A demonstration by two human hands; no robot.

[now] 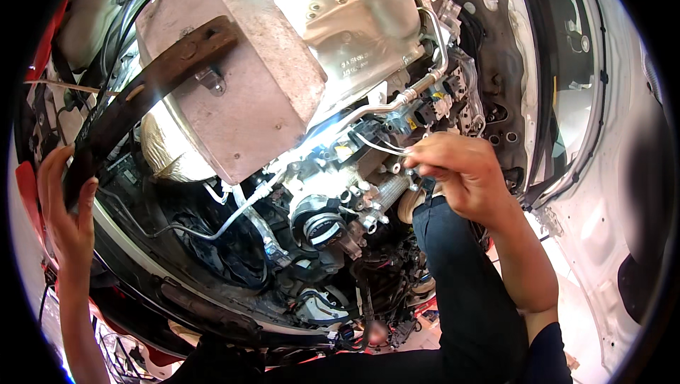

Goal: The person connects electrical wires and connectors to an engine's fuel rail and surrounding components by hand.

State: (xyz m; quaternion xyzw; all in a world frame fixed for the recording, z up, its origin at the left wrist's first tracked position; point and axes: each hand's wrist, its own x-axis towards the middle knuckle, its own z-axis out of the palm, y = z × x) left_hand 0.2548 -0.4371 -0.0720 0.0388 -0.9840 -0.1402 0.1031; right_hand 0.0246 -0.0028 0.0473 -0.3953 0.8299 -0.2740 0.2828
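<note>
My right hand [460, 168] is over the engine, its thumb and fingers pinched on a thin white curved strip [382, 145]. The strip's other end reaches down by black connectors [423, 115] and a silver metal pipe [386, 106]; its kind is not clear. At the far left, my left hand [64, 203] is closed round the end of a dark metal bar [159, 69], thumb on one side and fingers on the other. The bar slants across a dull metal box-shaped cover [241, 94]. Nearer to me is a black round cap [324, 228] on the engine.
A shiny embossed heat shield [365, 19] lies at the back. A leg in dark trousers [460, 271] reaches into the engine bay beneath my right arm. White body panel [602, 221] lines the right side. Hoses and wiring [361, 285] fill the near part.
</note>
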